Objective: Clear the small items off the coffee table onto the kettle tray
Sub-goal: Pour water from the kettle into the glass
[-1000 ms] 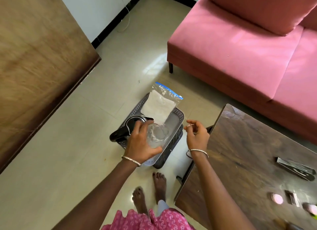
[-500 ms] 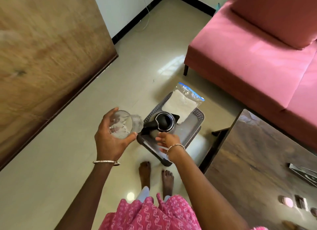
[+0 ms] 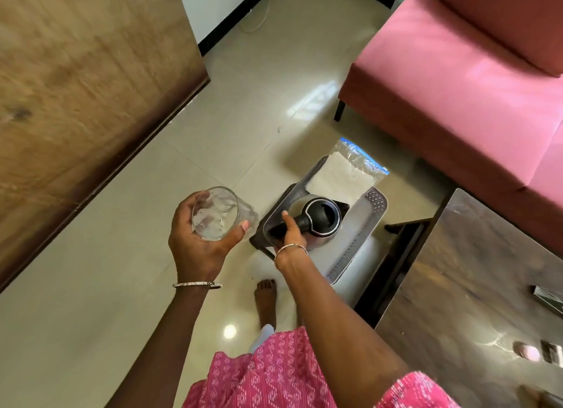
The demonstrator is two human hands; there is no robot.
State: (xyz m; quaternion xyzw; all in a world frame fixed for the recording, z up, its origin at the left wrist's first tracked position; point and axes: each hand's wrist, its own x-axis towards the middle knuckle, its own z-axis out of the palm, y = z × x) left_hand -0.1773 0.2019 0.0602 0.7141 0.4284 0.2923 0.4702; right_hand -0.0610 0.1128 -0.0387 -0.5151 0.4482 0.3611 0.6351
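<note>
A grey perforated tray (image 3: pixel 364 224) sits on the floor beside the dark coffee table (image 3: pixel 475 279). On it stand a steel kettle with a black lid (image 3: pixel 323 217) and a clear zip bag holding white paper (image 3: pixel 344 176). My left hand (image 3: pixel 198 240) grips a clear drinking glass (image 3: pixel 217 214), held up left of the tray. My right hand (image 3: pixel 289 234) is wrapped round the kettle's black handle. On the table lie a small pink round item (image 3: pixel 528 351), a dark small packet (image 3: pixel 551 351) and a silvery object (image 3: pixel 548 296) at the frame edge.
A pink sofa (image 3: pixel 457 87) fills the upper right behind the table. A large wooden panel (image 3: pixel 76 103) stands on the left. My bare foot (image 3: pixel 266 301) is on the tiled floor just below the tray. A thin white cable (image 3: pixel 259 17) lies by the wall.
My left hand carried the glass from above the tray out to the left. My right hand came down from beside the table and took the kettle handle.
</note>
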